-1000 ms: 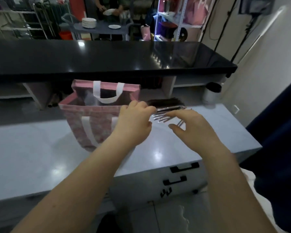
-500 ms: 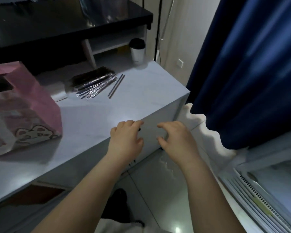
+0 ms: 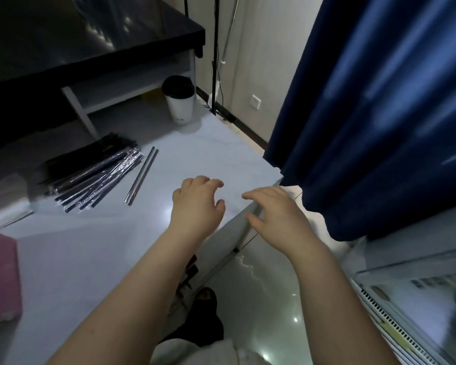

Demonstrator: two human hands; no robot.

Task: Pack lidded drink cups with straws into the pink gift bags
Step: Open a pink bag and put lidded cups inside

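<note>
A white drink cup with a black lid [image 3: 180,101] stands at the far right corner of the pale counter [image 3: 90,246]. A pile of wrapped black straws [image 3: 95,172] lies at the left, with one single straw [image 3: 142,178] beside it. Only a corner of the pink gift bag [image 3: 0,280] shows at the left edge. My left hand [image 3: 196,206] hovers over the counter with loosely curled fingers and holds nothing. My right hand [image 3: 277,214] is at the counter's right edge, fingers relaxed, also holding nothing.
A black upper counter [image 3: 77,40] with an open shelf under it runs along the back. A dark blue curtain [image 3: 379,114] hangs at the right. A glass-topped unit [image 3: 419,306] stands at the lower right. Glossy floor lies below the counter edge.
The view swung right, away from the pink bag and straws. Both hands left the straw pile and now hover near the counter's right edge, holding nothing.
</note>
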